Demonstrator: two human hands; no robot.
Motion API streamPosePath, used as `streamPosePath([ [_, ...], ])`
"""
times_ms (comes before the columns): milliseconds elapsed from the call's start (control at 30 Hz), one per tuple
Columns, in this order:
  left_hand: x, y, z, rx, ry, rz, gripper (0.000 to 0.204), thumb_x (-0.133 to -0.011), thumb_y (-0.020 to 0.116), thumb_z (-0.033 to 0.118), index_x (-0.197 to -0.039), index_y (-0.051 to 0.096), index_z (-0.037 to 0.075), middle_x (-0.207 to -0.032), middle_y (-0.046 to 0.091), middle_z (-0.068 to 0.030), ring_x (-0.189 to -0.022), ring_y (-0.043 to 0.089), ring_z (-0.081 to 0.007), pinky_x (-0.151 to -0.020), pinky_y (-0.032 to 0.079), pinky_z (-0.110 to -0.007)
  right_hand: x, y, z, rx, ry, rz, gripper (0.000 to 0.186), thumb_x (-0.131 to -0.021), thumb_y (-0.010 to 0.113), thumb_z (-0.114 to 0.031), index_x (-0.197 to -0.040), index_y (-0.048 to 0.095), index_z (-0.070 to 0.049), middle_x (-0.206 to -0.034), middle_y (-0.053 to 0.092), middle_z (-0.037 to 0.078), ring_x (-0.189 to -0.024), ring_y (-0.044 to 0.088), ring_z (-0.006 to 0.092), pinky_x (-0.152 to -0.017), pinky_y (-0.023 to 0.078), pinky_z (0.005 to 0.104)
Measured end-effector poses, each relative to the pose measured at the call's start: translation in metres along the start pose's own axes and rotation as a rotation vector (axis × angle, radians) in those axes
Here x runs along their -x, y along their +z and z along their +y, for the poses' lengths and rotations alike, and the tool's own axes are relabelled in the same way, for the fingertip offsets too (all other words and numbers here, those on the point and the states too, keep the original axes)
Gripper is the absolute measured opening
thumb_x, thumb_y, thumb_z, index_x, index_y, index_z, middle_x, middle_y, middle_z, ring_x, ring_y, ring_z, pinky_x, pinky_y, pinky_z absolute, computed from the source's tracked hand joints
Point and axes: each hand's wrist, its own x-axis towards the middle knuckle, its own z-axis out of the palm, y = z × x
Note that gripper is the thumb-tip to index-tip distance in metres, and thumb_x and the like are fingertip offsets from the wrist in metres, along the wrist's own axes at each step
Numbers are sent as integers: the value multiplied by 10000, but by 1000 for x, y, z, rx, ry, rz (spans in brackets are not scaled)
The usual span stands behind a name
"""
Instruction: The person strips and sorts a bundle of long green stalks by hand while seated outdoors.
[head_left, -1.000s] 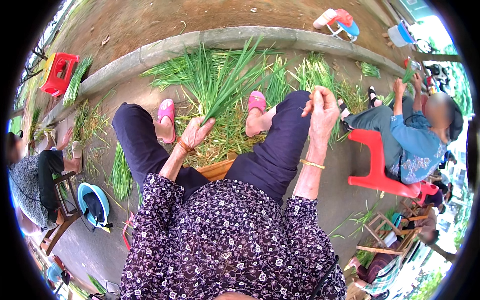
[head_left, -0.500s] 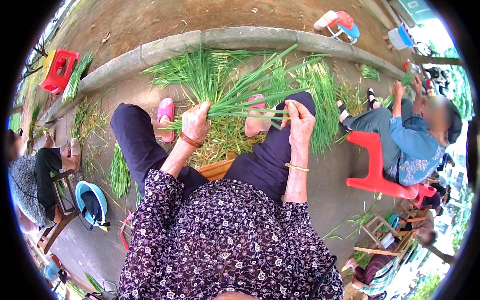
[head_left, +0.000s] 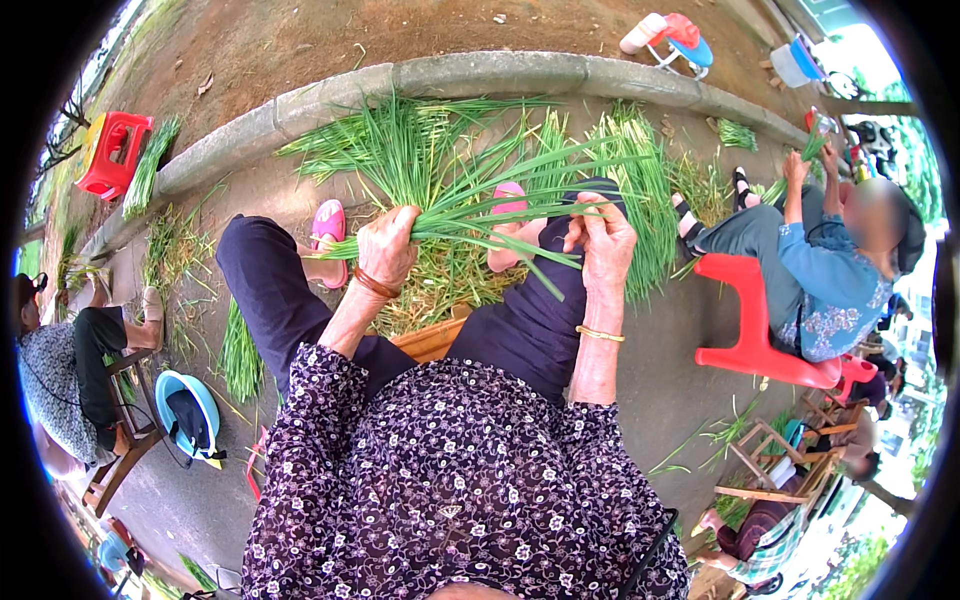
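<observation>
My left hand [head_left: 388, 248] is closed round the lower part of a bunch of garlic chives [head_left: 470, 215], whose long green leaves fan out to the right across my lap. A short end of the bunch pokes out left of that fist. My right hand [head_left: 606, 245] is at the leaf tips, above my right knee, its thumb and fingers curled about some of them. Some leaf ends hang loose just left of its thumb. Beyond the held bunch, a heap of garlic chives [head_left: 400, 150] lies on the ground, with another pile [head_left: 640, 190] to its right.
Yellowed trimmings [head_left: 440, 275] cover the ground between my feet, by a wooden stool edge [head_left: 432, 340]. A concrete kerb [head_left: 490, 72] curves behind the piles. At right a person [head_left: 850, 260] sits by a red chair [head_left: 750, 330]. A blue basin [head_left: 185, 410] stands at left beside another seated person [head_left: 60, 370].
My right hand's thumb and forefinger have parted slightly and shifted along the leaf tips. Several leaf ends now droop beside the thumb. My left hand keeps its hold, nearly still.
</observation>
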Motion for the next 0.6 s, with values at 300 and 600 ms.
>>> streamPosePath([
  [300, 8, 1, -7, -3, -45, -14, 206, -615, 549, -4, -795, 476, 67, -642, 517, -101, -568, 530, -284, -485, 413, -360, 1, 4, -20, -10, 74, 0, 189, -823, 510, -143, -854, 570, 33, -694, 554, 77, -469, 479, 102, -387, 424, 230],
  [600, 8, -2, -11, -56, -117, -8, 181, -630, 542, 15, -785, 474, 79, -641, 520, -102, -566, 529, -290, -477, 411, -367, 29, 18, -41, 209, 226, -442, 127, -776, 534, -50, -816, 582, 60, -668, 572, 99, -468, 505, 103, -392, 407, 204],
])
